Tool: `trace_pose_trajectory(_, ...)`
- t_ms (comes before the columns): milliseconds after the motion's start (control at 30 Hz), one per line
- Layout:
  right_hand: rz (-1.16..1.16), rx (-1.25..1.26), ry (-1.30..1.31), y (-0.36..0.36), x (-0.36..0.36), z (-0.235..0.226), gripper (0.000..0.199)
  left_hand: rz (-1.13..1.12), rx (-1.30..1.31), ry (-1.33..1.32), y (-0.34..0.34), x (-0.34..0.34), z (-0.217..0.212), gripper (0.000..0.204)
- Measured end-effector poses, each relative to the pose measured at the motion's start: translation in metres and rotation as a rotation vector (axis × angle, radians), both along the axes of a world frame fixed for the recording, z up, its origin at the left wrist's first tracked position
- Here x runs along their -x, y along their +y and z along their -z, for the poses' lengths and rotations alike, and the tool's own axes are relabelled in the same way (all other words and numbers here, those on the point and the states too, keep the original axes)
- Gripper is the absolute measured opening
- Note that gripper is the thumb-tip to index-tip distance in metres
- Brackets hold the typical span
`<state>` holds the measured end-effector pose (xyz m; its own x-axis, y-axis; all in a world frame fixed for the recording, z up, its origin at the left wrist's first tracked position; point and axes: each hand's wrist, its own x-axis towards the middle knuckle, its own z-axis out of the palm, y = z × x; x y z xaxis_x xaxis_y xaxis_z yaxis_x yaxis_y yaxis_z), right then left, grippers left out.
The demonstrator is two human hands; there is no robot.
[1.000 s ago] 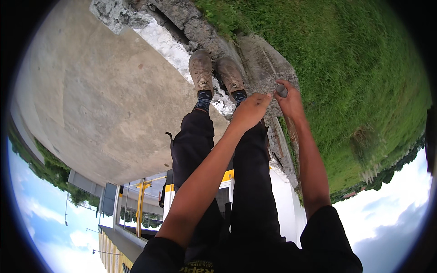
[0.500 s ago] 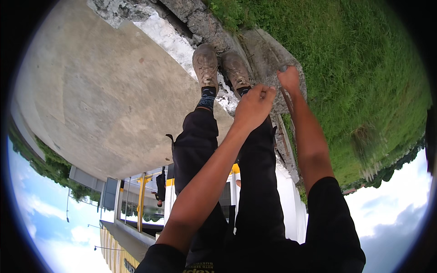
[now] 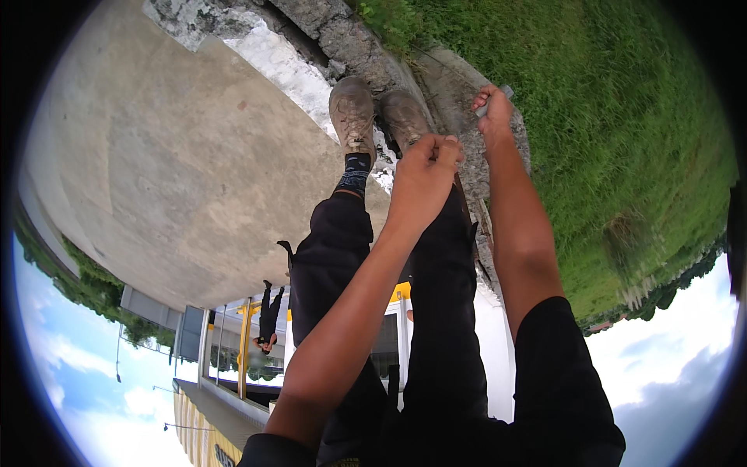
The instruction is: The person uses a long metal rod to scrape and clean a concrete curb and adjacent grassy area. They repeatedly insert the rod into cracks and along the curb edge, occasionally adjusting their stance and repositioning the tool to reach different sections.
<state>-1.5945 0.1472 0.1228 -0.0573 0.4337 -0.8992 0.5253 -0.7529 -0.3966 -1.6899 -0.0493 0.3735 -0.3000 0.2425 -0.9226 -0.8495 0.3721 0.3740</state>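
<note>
My left hand (image 3: 426,177) is closed, fingers and thumb pressed together, in front of my right shoe (image 3: 404,117). Whatever it holds, if anything, is hidden. My right hand (image 3: 496,113) is raised beside it at the grass side, its fingers curled round a short grey object (image 3: 495,101) with a pale end. I cannot tell what kind of thing that is. Under both hands lies a rough concrete edge (image 3: 451,86), and a thin rusty bar (image 3: 461,201) runs along it just below my left hand.
My left shoe (image 3: 352,117) stands on the broken, white-stained concrete. A smooth concrete slab (image 3: 194,163) spreads to the left, tall grass (image 3: 607,140) to the right. Far behind, a person in dark clothes (image 3: 269,317) is near a building with yellow posts (image 3: 244,346).
My right hand has risen and turned, showing more of the grey object. My left hand has shifted slightly left and up. The distant person has moved left.
</note>
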Motion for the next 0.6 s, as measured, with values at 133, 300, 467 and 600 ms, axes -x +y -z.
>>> trace_pose_trajectory(133, -0.41, -0.286, 0.117, 0.021, 0.057, -0.069, 0.013, -0.018, -0.033, -0.009, 0.003, 0.011, -0.007, 0.041)
trace_pose_trajectory(300, -0.756, -0.526, 0.053, 0.059, 0.107, -0.157, 0.028, -0.098, -0.046, 0.006, 0.002, 0.01, -0.006, 0.04)
trace_pose_trajectory(467, -1.141, -0.533, -0.183, 0.063, 0.085, -0.179, 0.058, -0.114, -0.05, -0.041, 0.008, 0.008, -0.008, 0.04)
trace_pose_trajectory(600, -0.995, -0.511, -0.185, 0.044, 0.063, -0.154, 0.058, -0.121, -0.047, -0.029, 0.004, 0.01, -0.005, 0.039)
